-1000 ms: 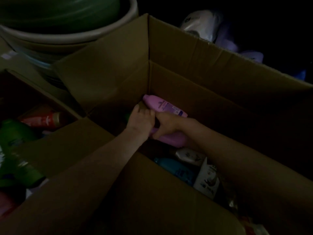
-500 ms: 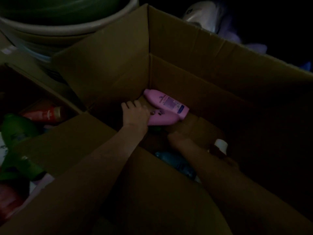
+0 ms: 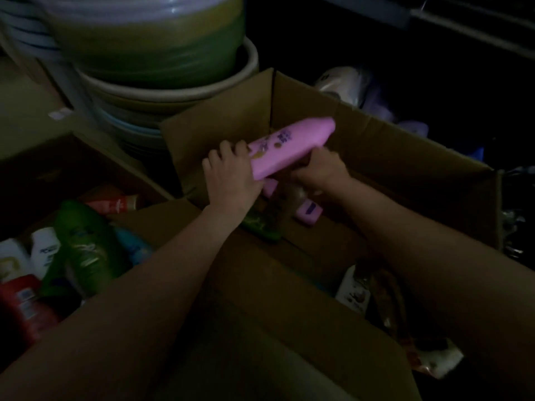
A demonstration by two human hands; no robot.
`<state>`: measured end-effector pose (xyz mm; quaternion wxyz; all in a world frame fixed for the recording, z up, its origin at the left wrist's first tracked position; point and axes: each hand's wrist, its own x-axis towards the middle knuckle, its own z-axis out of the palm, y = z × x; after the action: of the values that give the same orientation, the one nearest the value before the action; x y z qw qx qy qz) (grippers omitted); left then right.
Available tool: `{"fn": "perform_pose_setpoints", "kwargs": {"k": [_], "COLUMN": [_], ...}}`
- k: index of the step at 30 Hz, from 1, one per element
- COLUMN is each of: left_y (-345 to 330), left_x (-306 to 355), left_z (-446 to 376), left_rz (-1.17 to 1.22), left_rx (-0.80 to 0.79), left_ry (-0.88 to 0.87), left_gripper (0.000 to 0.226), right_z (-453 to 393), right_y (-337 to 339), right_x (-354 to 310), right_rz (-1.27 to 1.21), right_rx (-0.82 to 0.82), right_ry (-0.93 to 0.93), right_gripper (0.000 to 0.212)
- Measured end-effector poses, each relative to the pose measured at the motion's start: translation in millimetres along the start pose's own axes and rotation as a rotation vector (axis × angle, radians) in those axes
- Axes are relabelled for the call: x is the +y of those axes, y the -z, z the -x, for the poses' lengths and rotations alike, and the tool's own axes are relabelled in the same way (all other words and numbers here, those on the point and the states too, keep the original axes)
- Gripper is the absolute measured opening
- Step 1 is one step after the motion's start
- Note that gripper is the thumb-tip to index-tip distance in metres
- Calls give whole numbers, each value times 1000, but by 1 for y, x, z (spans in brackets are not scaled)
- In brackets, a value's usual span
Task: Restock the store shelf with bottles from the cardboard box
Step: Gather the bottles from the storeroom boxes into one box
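Light is poor; detail is limited.

Your left hand (image 3: pixel 231 175) curls its grip round the lower end of a pink bottle (image 3: pixel 292 147), held tilted at centre frame with its rounded far end pointing to the upper right. It sits above the open cardboard box (image 3: pixel 405 157), level with the rim, so it reads as lifted out and ready to carry to the shelf. No shelf is in view.

Your right hand (image 3: pixel 324 169) is just under the same bottle, fingers curled. Whether that grip steadies the pink bottle or pinches something beneath it, I cannot tell: the hand's underside is hidden and blurred.

Below the hands, inside the box, lie a second pink bottle (image 3: pixel 308 212) and a green bottle (image 3: pixel 260 224), both on their sides, likely just as they were packed. More packets sit in the box's lower right corner.

At lower left of frame a second open box (image 3: pixel 58 157) holds assorted bottles, a large green one (image 3: pixel 84 247) foremost. Stacked basins (image 3: pixel 162 91) stand at upper left, behind both boxes.

Judgement: early in the restock; much stock remains boxed.
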<state>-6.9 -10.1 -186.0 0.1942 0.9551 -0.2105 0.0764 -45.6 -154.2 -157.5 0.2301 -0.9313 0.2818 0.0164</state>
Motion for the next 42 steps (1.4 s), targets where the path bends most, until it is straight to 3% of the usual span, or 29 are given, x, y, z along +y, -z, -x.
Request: {"fn": "perform_pose_setpoints", "kwargs": {"k": [4,8,10,12,14,17,20,23,27,30,33,36,39,42], "left_y": [54,115,136,147,146,133,105,69,49,64,91,120,140,140], "left_x": [2,-25,-50,-78,-110,-157,-194,-211,-211,-195,-166,-125,-63,15], "left_z": [-8,-16,-15,-7,7,35,65,98,107,86,52,14,-27,-63], "left_rz": [254,496,523,517,504,507,521,458,170,147,147,205,168,44], "left_rx": [327,563,636,651,629,501,245,-27,-305,-273,-70,203,330,235], "left_ry": [118,237,314,414,524,709,932,1027,947,904,758,511,210,-133], "left_gripper": [66,70,71,70,71,72,66,63,74,58,47,41,39,37], "right_z": [21,48,60,68,75,90,113,124,114,107,97,68,37,12], "right_y": [47,74,68,50,26,-18,-69,-111,-132,-116,-65,-1,56,78], "right_x": [-66,-140,-174,-205,-229,-244,-235,-220,-207,-211,-226,-223,-185,-122], "right_rz": [-280,-406,-567,-706,-721,-456,-252,124,334,411,327,246,120,173], "right_rx": [316,543,551,458,358,247,57,-161,-341,-392,-166,103,245,229], "right_ry": [183,408,537,595,600,638,763,898,726,738,871,877,694,426], "right_gripper": [24,27,39,48,46,50,43,43,46,41,27,29,26,29]}}
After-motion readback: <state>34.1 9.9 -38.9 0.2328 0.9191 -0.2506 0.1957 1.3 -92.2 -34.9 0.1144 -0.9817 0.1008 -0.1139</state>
